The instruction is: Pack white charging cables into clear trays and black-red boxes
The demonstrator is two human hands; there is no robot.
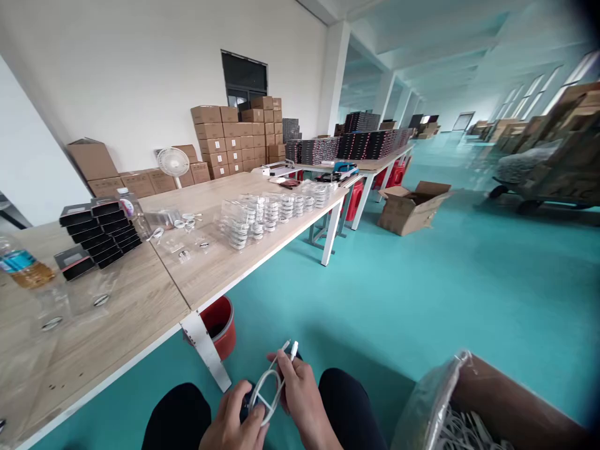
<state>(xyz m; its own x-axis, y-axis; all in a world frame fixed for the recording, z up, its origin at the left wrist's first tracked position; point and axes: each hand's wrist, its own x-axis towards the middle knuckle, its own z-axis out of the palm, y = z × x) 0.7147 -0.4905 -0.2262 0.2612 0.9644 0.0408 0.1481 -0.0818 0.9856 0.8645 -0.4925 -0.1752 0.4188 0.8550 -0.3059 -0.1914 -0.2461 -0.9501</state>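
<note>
Between my knees, both hands hold a looped white cable [270, 373] with slim plug ends. My left hand [237, 420] closes on the lower part of the loop, thumb against the cable. My right hand [300, 390] pinches the upper part near the plug [294, 350], which points upward. A dark object, partly hidden behind the fingers, shows beside my left hand; I cannot make out what it is. At the lower right, a lined cardboard box [515, 400] contains several loose white cables [469, 431].
On the wooden table [154, 300] lie bagged coiled cables [257, 219], stacked black boxes [100, 231] and drink bottles [23, 262]. A red bucket [227, 331] stands by the table leg. An open carton [412, 209] sits on the green floor, with a loaded cart [553, 169] farther right.
</note>
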